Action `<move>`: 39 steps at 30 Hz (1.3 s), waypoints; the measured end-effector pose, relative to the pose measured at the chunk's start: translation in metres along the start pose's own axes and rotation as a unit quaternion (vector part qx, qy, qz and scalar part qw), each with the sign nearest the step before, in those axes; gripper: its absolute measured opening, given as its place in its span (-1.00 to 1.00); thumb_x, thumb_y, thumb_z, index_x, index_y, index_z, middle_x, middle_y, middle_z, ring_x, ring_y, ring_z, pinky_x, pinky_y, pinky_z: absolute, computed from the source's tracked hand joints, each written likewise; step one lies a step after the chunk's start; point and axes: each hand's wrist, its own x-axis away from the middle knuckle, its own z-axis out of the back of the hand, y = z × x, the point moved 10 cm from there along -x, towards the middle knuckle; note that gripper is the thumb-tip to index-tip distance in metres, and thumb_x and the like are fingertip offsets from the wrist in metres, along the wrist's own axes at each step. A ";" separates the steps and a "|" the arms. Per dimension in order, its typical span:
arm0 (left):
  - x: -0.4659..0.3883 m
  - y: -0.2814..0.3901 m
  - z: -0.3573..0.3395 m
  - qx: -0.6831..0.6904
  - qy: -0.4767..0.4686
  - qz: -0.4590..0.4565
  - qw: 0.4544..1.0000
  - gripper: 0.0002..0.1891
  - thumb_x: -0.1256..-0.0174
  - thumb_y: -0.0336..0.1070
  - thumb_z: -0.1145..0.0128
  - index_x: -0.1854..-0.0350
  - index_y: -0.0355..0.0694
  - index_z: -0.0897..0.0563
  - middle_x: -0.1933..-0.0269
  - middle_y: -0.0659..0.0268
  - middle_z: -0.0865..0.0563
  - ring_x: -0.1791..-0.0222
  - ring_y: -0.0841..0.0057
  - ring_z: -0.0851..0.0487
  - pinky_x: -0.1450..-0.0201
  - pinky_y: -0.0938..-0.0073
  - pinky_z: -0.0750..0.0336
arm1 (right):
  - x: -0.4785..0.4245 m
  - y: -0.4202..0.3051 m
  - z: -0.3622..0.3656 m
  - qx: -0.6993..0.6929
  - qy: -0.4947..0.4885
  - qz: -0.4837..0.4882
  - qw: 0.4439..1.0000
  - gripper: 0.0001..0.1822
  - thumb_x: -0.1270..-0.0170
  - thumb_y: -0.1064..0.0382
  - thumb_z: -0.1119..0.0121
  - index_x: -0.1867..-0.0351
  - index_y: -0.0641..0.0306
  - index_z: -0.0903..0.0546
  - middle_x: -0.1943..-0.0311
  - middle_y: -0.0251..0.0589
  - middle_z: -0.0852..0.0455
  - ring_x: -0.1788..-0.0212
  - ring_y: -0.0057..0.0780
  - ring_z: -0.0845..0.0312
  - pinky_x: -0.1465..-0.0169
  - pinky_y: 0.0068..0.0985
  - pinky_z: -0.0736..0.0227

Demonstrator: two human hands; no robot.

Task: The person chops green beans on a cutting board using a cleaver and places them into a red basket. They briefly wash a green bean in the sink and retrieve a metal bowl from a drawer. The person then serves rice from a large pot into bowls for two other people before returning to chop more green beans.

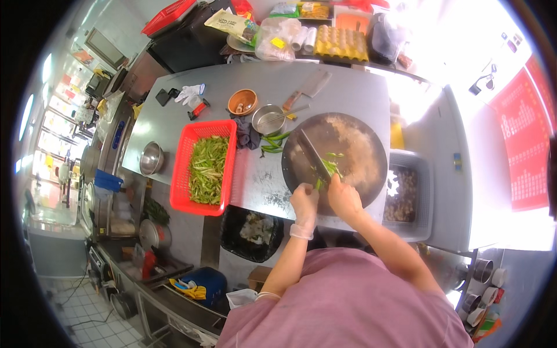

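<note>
On the steel table lies a round chopping board point(361, 161). My right hand point(345, 198) grips the handle of a kitchen knife point(314, 153), whose dark blade points up and left over the board. Cut green pepper pieces point(332, 166) lie beside the blade. My left hand point(304, 201), in a clear glove, pinches a green pepper point(319, 184) at the board's lower edge, close to the blade. Several whole green peppers point(273, 142) rest left of the board. Farther left stands a red plastic basket point(176, 174) full of sliced green vegetable point(209, 167).
A cleaver point(316, 83), a steel pot point(266, 114), an orange-brown bowl point(249, 96) and a dark cloth point(246, 131) lie behind. A steel bowl point(151, 158) is at the left edge. A lined bin point(230, 245) stands below the front edge; a grey crate point(424, 195) is at right.
</note>
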 end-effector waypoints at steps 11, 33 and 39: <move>0.007 0.009 -0.001 0.001 0.002 0.020 1.000 -0.92 -0.02 -0.44 -0.16 0.43 -0.29 -0.54 0.48 0.06 -0.65 0.40 0.08 -0.64 0.29 0.24 -0.48 | 0.029 -0.005 -0.021 0.074 -0.016 0.085 0.994 -0.86 -0.20 0.33 0.01 0.27 0.29 -0.32 0.64 0.05 -0.61 0.57 0.06 -0.59 0.48 -0.12 -0.51; -0.140 -0.005 0.064 -0.300 0.041 -0.205 0.931 -0.85 -0.14 -0.30 -0.16 0.28 -0.19 -0.69 0.15 0.13 -0.59 0.07 0.17 -0.54 -0.01 0.21 -0.46 | 0.016 0.063 0.014 -0.051 -0.040 0.022 0.998 -0.82 -0.25 0.25 -0.02 0.25 0.28 -0.34 0.57 0.23 -0.59 0.44 0.27 -0.52 0.32 0.08 -0.37; -0.202 -0.025 -0.003 -0.412 -0.057 -0.148 0.897 -0.84 -0.06 -0.31 -0.21 0.31 -0.20 -0.70 0.13 0.16 -0.56 0.04 0.20 -0.56 0.04 0.22 -0.53 | 0.022 0.061 0.029 -0.041 -0.029 -0.007 0.999 -0.83 -0.26 0.24 -0.02 0.26 0.27 -0.34 0.56 0.24 -0.59 0.42 0.26 -0.52 0.31 0.06 -0.36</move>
